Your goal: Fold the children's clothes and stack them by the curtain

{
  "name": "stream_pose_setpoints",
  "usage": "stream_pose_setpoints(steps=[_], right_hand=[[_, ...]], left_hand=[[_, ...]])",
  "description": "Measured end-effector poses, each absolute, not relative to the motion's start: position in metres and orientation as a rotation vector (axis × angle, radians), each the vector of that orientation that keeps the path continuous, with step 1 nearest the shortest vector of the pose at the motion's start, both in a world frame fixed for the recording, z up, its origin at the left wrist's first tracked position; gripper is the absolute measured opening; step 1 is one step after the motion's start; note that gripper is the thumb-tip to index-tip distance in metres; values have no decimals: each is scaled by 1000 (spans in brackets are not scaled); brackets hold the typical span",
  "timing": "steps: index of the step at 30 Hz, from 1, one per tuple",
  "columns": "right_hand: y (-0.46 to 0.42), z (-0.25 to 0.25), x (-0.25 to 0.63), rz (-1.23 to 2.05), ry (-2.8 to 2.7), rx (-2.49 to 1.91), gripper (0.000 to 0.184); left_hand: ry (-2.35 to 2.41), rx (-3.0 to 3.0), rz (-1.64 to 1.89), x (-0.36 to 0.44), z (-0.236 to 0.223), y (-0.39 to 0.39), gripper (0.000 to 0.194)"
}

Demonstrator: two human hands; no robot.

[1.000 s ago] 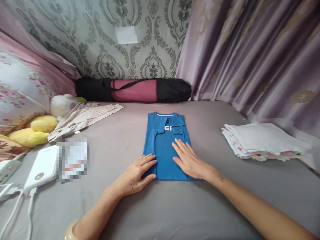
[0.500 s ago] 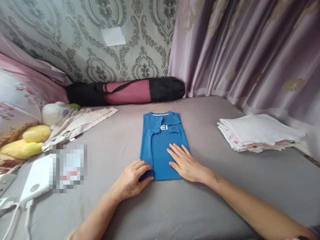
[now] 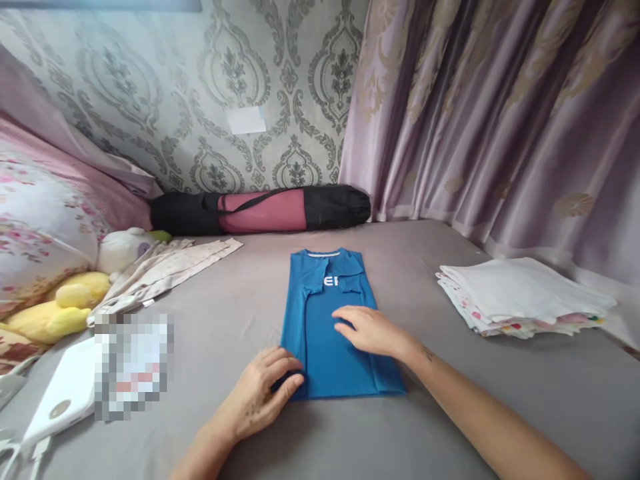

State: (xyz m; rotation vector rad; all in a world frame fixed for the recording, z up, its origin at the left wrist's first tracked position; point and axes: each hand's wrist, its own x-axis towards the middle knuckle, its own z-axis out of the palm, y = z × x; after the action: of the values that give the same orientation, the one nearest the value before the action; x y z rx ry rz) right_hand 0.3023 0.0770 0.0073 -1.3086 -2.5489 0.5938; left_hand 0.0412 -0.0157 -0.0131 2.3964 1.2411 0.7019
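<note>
Gray sheet — blue shirt (partly folded), 2 hands over it.

L hand, R hand palm-down, sl. curled.

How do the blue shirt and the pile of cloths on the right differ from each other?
The blue shirt is mostly plain blue with white lettering; the pile of cloths is white on top, with coloured patterns along its edges. The shirt is one garment lying flat, its sides turned inward, while the pile stacks several folded layers. Both rest on the grey sheet.
</note>
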Motion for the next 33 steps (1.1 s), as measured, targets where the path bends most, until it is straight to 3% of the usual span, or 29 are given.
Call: stream_pose_setpoints(steps=[4,8,13,20,26,33], right_hand=[[127,9,279,625,-2336,-1398,32],[182,2,258,573,-2081,-1613,29],[219,-10,239,504,-1851,-1848,36],[216,-22,218,478,-1641,-2063,40],[213,-23,215,411,-1770,-2028,30],[217,-25,213,339,-1849,-1810,21]], left_hand=[[1443,2503,718,41,-27,-8,42],[1403,2662,415,41,-41,-4,61],[1384,2688,316,46,-27,1,56],[1250,2468,439,46,1,65,32],[1547,2362,743,28,-30,162,32],[1666,2371,623,24,-60,227,41]])
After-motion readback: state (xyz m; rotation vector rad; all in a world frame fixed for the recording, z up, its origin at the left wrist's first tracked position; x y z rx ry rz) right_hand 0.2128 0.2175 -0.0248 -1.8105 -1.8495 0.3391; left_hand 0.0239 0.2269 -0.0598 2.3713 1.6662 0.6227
